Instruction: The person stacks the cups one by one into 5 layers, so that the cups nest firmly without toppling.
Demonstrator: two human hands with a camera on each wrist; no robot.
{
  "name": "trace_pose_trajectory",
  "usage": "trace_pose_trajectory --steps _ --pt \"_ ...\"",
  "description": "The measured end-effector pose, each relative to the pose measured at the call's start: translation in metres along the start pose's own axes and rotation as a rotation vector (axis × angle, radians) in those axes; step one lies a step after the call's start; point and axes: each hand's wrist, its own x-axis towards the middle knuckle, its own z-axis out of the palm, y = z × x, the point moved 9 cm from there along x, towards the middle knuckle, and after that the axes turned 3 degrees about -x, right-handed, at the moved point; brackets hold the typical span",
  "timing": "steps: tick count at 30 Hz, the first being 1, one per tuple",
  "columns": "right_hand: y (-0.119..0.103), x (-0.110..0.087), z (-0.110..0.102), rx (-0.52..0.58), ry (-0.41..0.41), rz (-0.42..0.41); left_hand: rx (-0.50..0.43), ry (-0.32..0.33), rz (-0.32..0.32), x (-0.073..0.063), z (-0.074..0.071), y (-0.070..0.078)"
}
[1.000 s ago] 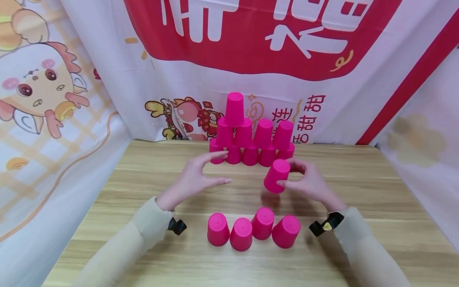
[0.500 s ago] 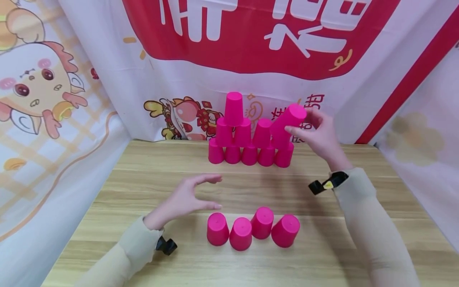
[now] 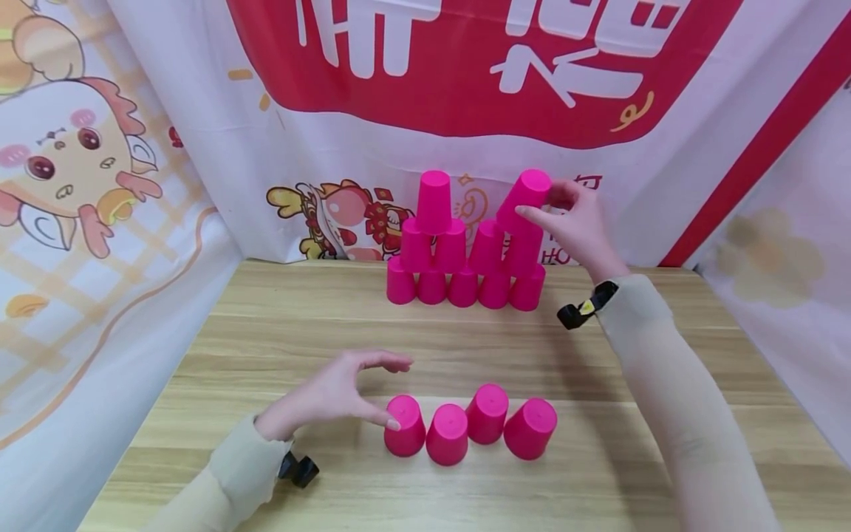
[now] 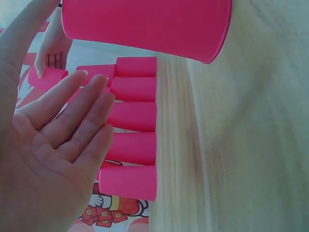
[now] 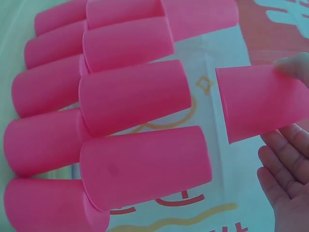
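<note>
In the head view my right hand (image 3: 581,225) grips a pink cup (image 3: 523,198) above the right end of the stack. The right wrist view shows that cup (image 5: 258,104) mouth toward the second row, with a gap to it. Below stand a bottom row of upside-down cups (image 3: 463,290) and a second row (image 3: 452,250), with one cup (image 3: 434,203) on top at the left. My left hand (image 3: 332,391) hangs by the leftmost front cup (image 3: 405,436), fingers spread; its thumb overlaps that cup, contact unclear. The left wrist view shows this cup (image 4: 145,24) up close.
More upside-down pink cups stand at the front: one in the middle (image 3: 447,436), one slightly behind (image 3: 488,414) and one at the right (image 3: 530,430). A printed cloth (image 3: 346,140) hangs right behind the stack. The wooden table (image 3: 299,325) spans the view.
My right hand has carried its cup from over the table up to the stack's right end, then slightly left and higher. My left hand has come back toward the front-left cup.
</note>
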Motion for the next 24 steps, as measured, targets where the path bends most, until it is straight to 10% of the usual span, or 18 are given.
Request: trace_pose_trajectory --steps 24 --pt "0.016 0.012 0.015 -0.034 -0.052 0.068 -0.037 -0.142 0.011 -0.002 0.022 -0.006"
